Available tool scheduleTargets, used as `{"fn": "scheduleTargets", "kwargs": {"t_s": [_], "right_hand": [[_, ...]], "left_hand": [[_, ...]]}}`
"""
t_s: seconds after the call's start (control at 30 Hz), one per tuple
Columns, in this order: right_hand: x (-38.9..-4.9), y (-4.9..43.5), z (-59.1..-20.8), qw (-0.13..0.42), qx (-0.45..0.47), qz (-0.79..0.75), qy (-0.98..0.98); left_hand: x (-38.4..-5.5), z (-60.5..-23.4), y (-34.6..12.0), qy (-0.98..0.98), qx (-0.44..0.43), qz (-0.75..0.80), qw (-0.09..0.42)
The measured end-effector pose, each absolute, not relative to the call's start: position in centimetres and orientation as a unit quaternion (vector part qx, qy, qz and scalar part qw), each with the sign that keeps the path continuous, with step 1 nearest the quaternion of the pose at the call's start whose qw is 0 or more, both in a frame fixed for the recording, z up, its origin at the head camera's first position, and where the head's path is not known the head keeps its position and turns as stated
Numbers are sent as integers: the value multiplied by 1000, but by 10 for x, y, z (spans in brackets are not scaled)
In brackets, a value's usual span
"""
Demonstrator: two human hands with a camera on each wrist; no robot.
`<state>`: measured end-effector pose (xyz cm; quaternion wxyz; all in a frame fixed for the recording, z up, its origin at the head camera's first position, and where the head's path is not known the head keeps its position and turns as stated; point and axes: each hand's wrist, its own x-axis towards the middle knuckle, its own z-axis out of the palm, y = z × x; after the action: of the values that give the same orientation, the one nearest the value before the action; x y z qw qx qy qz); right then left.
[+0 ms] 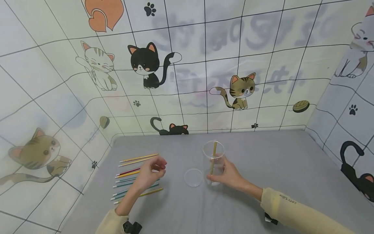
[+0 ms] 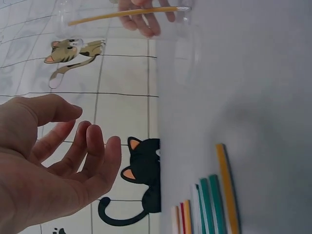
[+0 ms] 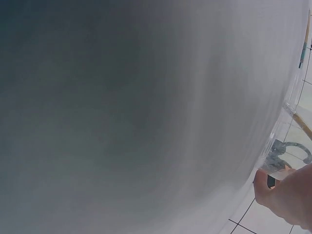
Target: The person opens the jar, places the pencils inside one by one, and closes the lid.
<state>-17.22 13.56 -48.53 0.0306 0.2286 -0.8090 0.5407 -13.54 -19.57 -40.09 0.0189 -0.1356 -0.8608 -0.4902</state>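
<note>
My right hand [image 1: 229, 174] grips a clear plastic cup [image 1: 206, 164] from its right side. Inside it one yellow pencil [image 1: 214, 156] leans; the left wrist view shows this pencil [image 2: 122, 14] through the clear wall, with fingers behind it. My left hand [image 1: 150, 174] hovers over the right part of a row of pencils [image 1: 128, 178], hiding some of them. Its fingers are loosely curved, and nothing lies between thumb and fingertips of this hand [image 2: 63, 165] in the left wrist view. A clear round disc, like a lid [image 1: 193, 177], lies on the cloth just left of the cup.
A grey cloth [image 1: 263, 156] covers the table. The row holds several yellow, teal and red pencils with white ends pointing left. Behind and at both sides hangs a white gridded curtain [image 1: 190, 78] printed with cats, meeting the table's back edge.
</note>
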Motion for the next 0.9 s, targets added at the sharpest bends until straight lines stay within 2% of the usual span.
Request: {"fn": "scheduleTargets", "kwargs": {"t_s": [0.53,0.9], "right_hand": [[-172,136,-486,30,224,537,-813],[-170,135,-483,30,224,534,-815]], "left_hand": [[-119,-443,-234,-874,-108,-473,31],[-111,-458,-239,-899,-83,-429,31]]}}
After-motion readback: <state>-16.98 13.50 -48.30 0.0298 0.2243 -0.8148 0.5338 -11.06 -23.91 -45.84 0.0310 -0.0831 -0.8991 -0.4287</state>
